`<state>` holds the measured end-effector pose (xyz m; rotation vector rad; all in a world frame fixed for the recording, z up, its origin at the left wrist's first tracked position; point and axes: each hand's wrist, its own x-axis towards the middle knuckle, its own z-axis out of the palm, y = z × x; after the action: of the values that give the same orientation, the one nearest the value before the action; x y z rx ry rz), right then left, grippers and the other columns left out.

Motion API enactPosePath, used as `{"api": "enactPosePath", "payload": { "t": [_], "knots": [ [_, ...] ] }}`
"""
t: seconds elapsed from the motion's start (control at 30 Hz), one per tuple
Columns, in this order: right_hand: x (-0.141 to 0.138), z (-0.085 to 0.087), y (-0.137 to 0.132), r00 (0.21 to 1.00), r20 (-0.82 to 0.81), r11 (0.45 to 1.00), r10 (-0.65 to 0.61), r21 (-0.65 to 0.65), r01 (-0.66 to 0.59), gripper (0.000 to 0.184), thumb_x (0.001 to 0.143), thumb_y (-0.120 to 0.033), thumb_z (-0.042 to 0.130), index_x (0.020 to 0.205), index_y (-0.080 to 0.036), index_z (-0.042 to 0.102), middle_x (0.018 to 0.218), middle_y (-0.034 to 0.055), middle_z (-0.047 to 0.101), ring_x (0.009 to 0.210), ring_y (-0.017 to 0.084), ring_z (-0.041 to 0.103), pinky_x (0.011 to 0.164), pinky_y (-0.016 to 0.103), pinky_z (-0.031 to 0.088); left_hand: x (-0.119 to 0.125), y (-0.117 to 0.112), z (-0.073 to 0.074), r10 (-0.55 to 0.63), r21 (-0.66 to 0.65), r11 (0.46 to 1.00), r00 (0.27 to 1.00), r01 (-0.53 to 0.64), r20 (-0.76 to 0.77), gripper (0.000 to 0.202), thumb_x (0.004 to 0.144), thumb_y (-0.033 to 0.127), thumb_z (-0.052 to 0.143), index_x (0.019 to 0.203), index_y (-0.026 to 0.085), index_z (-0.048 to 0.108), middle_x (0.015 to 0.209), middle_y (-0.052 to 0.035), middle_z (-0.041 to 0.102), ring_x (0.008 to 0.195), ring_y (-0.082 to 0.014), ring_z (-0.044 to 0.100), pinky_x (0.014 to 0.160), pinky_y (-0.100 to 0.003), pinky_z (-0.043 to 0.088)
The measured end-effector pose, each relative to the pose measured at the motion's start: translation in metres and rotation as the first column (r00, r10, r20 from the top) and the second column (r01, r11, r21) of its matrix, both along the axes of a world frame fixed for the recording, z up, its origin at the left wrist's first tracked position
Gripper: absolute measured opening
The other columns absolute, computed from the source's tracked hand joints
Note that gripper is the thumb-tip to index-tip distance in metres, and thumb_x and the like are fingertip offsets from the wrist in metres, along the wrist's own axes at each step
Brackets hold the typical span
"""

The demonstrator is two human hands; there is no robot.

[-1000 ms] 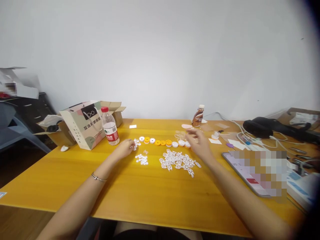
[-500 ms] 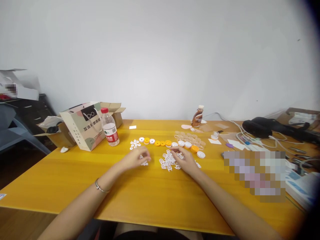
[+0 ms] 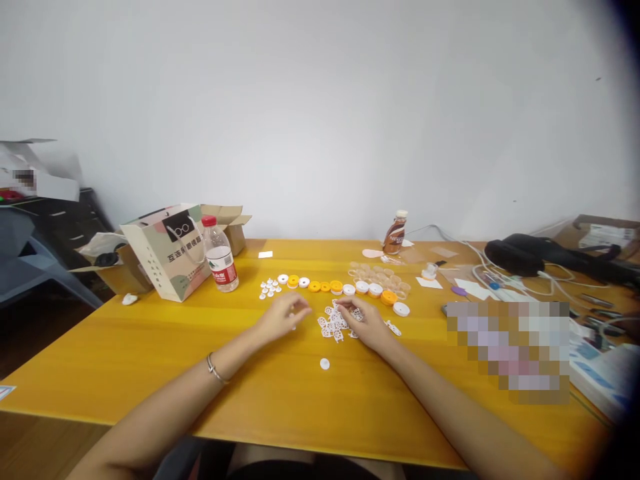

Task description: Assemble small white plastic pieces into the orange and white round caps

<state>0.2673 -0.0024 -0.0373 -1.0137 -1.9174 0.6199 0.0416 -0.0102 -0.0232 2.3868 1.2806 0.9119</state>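
A small white disc (image 3: pixel 325 364) lies by itself on the yellow wooden table (image 3: pixel 280 400). Left of the pile, my left hand (image 3: pixel 283 317) hovers with thumb and fingers curved and apart, nothing visible between them. It partly covers some small white pieces. My right hand (image 3: pixel 367 321) reaches over the right side of a pile of white openwork plastic pieces (image 3: pixel 333 323). Its fingers are bent together at the pile, and what they hold, if anything, is too small to make out. Behind the hands runs a row of white and yellow round plastic parts (image 3: pixel 325 287).
Small white knobbed pieces (image 3: pixel 270 288) sit at the row's left end; clear rings (image 3: pixel 383 277) lie behind its right end. A water bottle (image 3: pixel 220 260) and paper bag (image 3: pixel 173 257) stand left. A brown bottle (image 3: pixel 396 233) stands behind; cables (image 3: pixel 530 283) clutter the right.
The white disc now lies on the table in front of the pile. My left hand has moved right and its fingers have spread. My right hand has shifted slightly left over the pile.
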Motion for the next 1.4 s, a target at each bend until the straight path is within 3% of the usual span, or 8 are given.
{"api": "enactPosePath", "payload": {
  "t": [0.17,0.37,0.53,0.6,0.67,0.77,1.2,1.4],
  "knots": [
    [0.000,-0.002,0.002,1.000,0.008,1.000,0.011,-0.018,-0.011,0.022,0.080,-0.033,0.045,0.091,-0.019,0.058,0.085,0.0043,0.063,0.080,0.017,0.058,0.076,0.032,0.044,-0.019,0.058,0.003,0.318,0.098,0.947,0.938,-0.307,-0.140,0.030,0.078,0.037,0.049,0.099,0.017,0.055,0.100,-0.0078,0.055,0.096,-0.0223,0.047,0.085,-0.036,0.035],
    [0.002,-0.002,0.001,1.000,0.016,1.000,0.001,-0.031,-0.001,0.021,0.080,-0.032,0.045,0.091,-0.019,0.058,0.087,0.0044,0.063,0.080,0.017,0.058,0.075,0.031,0.044,-0.016,0.089,0.000,0.417,0.025,0.903,0.864,-0.428,-0.284,0.034,0.072,0.043,0.054,0.095,0.018,0.059,0.101,-0.0091,0.053,0.099,-0.0280,0.044,0.083,-0.041,0.033],
    [0.002,-0.001,0.000,1.000,0.025,1.000,0.010,-0.013,-0.010,0.021,0.081,-0.032,0.044,0.091,-0.019,0.058,0.087,0.0040,0.063,0.080,0.016,0.058,0.076,0.031,0.044,-0.013,0.064,0.013,0.334,0.086,0.942,0.933,-0.325,-0.137,0.032,0.075,0.042,0.052,0.097,0.018,0.057,0.100,-0.0072,0.052,0.101,-0.0237,0.044,0.088,-0.038,0.032],
    [0.001,-0.001,0.000,1.000,0.026,1.000,0.015,-0.002,-0.015,0.021,0.081,-0.032,0.044,0.092,-0.019,0.057,0.086,0.0038,0.063,0.080,0.016,0.058,0.076,0.031,0.044,-0.011,0.039,0.022,0.071,0.094,0.994,0.991,-0.060,-0.118,0.031,0.077,0.041,0.052,0.098,0.020,0.056,0.099,-0.0056,0.052,0.099,-0.0196,0.045,0.089,-0.032,0.033],
    [0.001,-0.003,0.002,1.000,0.017,1.000,0.015,0.011,-0.015,0.021,0.081,-0.031,0.045,0.092,-0.019,0.058,0.086,0.0036,0.063,0.080,0.017,0.058,0.076,0.031,0.044,-0.006,0.010,0.029,-0.211,0.042,0.974,0.963,0.221,-0.169,0.031,0.075,0.042,0.055,0.098,0.022,0.057,0.103,-0.0046,0.051,0.099,-0.0179,0.045,0.089,-0.029,0.033],
    [0.001,-0.005,0.004,1.000,0.007,1.000,0.012,0.023,-0.012,0.021,0.080,-0.031,0.046,0.092,-0.020,0.058,0.085,0.0033,0.063,0.080,0.017,0.058,0.075,0.031,0.045,0.002,-0.026,0.030,-0.379,-0.034,0.925,0.905,0.379,-0.194,0.033,0.073,0.042,0.058,0.100,0.023,0.057,0.105,-0.0036,0.051,0.099,-0.0173,0.045,0.089,-0.028,0.033],
    [0.001,-0.003,0.002,1.000,0.015,1.000,0.009,0.022,-0.009,0.019,0.080,-0.030,0.046,0.091,-0.020,0.058,0.085,0.0033,0.064,0.079,0.016,0.058,0.074,0.030,0.045,0.007,-0.034,0.014,-0.384,-0.070,0.923,0.895,0.378,-0.226,0.046,0.069,0.048,0.059,0.108,0.024,0.053,0.108,-0.0038,0.052,0.101,-0.0185,0.046,0.089,-0.028,0.032],
    [0.001,0.001,-0.002,0.999,0.038,1.000,0.031,0.000,-0.031,0.021,0.080,-0.033,0.046,0.090,-0.019,0.058,0.084,0.0037,0.063,0.077,0.017,0.058,0.071,0.030,0.045,-0.025,0.005,0.002,0.025,0.095,0.996,0.974,-0.004,-0.226,0.019,0.082,0.031,0.047,0.090,0.020,0.061,0.090,-0.0041,0.059,0.088,-0.0168,0.051,0.081,-0.029,0.035]
  ]
}}
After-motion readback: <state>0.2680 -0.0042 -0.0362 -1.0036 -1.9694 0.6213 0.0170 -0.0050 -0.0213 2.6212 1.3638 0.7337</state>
